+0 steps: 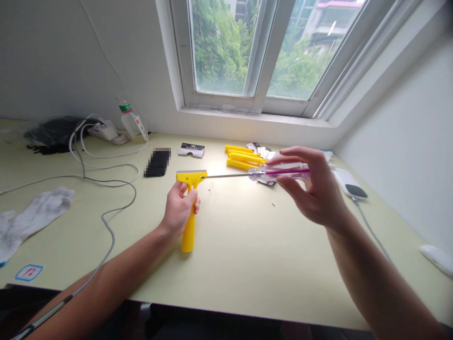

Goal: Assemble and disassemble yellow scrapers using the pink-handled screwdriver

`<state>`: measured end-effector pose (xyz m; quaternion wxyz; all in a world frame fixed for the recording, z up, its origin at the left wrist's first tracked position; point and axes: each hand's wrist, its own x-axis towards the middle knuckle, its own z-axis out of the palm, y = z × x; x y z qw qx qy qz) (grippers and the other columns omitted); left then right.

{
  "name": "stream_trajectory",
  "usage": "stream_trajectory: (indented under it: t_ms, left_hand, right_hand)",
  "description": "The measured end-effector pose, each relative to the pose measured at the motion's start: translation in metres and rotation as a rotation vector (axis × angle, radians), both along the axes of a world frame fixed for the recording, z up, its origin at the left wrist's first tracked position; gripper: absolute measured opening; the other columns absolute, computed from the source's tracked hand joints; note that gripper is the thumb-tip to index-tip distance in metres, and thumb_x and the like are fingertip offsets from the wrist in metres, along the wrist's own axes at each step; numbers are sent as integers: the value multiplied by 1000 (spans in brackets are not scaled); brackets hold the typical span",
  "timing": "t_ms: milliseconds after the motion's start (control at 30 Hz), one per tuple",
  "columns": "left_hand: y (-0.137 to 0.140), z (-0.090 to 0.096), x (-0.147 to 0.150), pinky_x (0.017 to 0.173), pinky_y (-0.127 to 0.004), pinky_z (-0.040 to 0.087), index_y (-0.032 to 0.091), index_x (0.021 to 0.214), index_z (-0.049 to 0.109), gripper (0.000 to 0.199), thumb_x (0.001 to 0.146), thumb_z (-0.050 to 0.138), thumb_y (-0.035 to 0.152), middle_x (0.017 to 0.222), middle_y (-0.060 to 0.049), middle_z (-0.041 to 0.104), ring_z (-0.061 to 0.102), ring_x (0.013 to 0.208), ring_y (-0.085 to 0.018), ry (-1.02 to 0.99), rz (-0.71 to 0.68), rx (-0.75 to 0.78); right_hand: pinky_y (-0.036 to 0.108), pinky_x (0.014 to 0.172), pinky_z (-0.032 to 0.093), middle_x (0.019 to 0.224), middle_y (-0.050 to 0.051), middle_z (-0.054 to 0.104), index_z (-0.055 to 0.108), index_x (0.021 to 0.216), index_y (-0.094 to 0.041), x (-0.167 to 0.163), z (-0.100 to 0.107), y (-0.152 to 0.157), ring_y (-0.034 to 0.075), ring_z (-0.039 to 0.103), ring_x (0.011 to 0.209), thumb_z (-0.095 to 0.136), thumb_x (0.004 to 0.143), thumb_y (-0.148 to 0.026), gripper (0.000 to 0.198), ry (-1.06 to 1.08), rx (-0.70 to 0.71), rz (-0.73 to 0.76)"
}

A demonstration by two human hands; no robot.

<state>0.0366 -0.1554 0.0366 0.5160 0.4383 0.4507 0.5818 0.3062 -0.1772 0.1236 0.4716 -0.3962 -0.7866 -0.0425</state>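
Note:
My left hand is closed round the upper handle of a yellow scraper, whose wide head with a metal blade edge points away from me. My right hand grips a screwdriver by its clear handle with a purple stripe. The screwdriver lies almost level, and its thin shaft reaches left so that the tip meets the right side of the scraper head. Whether the tip sits in a screw is too small to tell. Two tiny metal pieces, one a bit to the right, lie on the table.
Several yellow handles and crumpled packaging lie near the window wall. A black-and-white card, a blurred-out dark phone-like object, a bottle and looping cables are on the left. A white device stands at the right.

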Motion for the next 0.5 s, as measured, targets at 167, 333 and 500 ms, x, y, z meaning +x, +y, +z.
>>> stream_trajectory:
  t_ms: [167,333,500]
  left_hand:
    - [-2,1,2,39,-18,39,21,92,50,24,73,65,21,80,6,52,49,45,-4,1,-9,-1]
    - [0,0,1,39,-18,39,21,92,50,24,73,64,19,79,6,50,48,45,-4,-1,-6,-10]
    - [1,0,-1,39,-18,38,22,93,50,25,72,64,17,78,7,49,48,45,-4,-14,-16,-18]
  right_hand:
    - [31,62,57,98,3,69,53,122,-28,9,-2,5,18,69,73,65,88,-36,37,38,-25,-67]
    - [30,60,57,90,1,69,55,117,-27,9,0,11,18,69,71,67,86,-36,34,17,-27,-105]
    - [31,62,58,97,3,69,52,125,-27,8,-2,13,19,69,75,68,86,-38,44,-45,-66,-49]
